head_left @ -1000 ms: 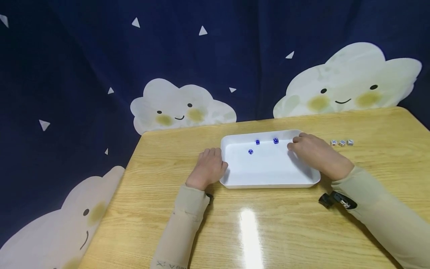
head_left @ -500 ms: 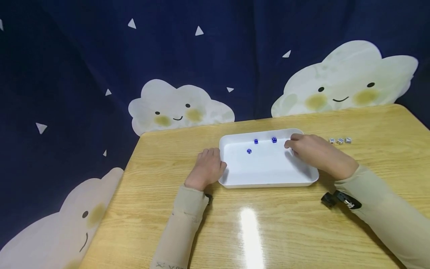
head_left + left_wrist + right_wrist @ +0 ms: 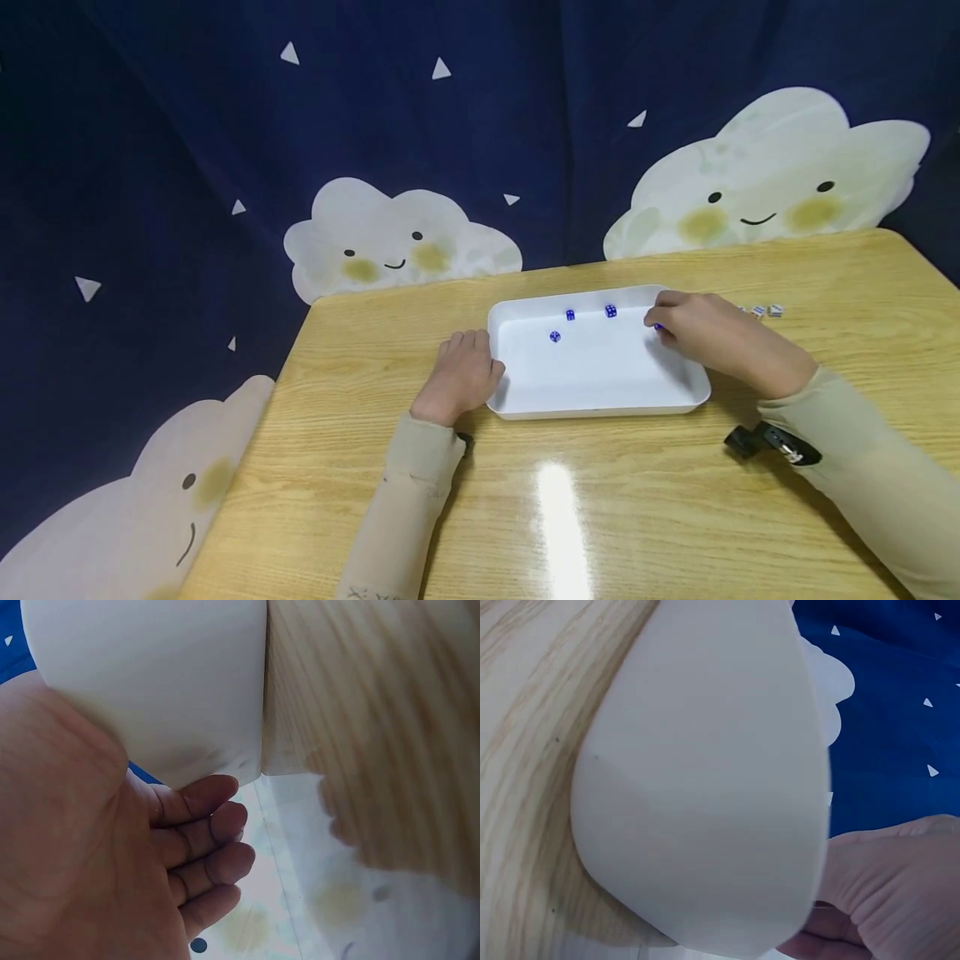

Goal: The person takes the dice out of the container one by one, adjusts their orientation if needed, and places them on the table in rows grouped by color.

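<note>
Die (image 3: 658,327) at tip of right grip (image 3: 712,335)

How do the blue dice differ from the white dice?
The blue dice have pale marks; the white dice have darker ones. Three blue dice lie in the tray and one more shows at the right hand, while the white dice sit on the table. The blue dice spread out; the white dice sit close together. Both are small, marked dice.

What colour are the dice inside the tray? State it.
Blue, with white marks; the head view shows the dice best.
</note>
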`<move>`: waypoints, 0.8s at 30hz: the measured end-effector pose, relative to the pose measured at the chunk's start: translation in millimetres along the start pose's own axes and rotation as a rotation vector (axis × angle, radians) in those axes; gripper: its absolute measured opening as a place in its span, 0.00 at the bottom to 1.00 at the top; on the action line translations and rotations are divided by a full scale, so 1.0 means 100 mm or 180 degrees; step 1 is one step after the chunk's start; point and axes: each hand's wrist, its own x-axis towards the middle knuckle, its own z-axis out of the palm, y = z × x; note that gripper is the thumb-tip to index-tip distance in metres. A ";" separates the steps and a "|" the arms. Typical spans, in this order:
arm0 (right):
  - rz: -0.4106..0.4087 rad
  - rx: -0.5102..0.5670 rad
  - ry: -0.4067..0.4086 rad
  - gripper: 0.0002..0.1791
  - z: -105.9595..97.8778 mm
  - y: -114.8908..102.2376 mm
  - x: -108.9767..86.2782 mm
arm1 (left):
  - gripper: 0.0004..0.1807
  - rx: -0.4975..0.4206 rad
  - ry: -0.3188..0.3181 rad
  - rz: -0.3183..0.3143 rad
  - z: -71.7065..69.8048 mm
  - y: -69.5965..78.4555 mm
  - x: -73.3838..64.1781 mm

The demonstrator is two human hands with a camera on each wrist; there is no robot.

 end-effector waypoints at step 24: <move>-0.0004 0.0038 0.0283 0.09 -0.16 0.12 -0.09 | 0.15 0.0012 -0.0015 0.0005 -0.01 0.01 0.00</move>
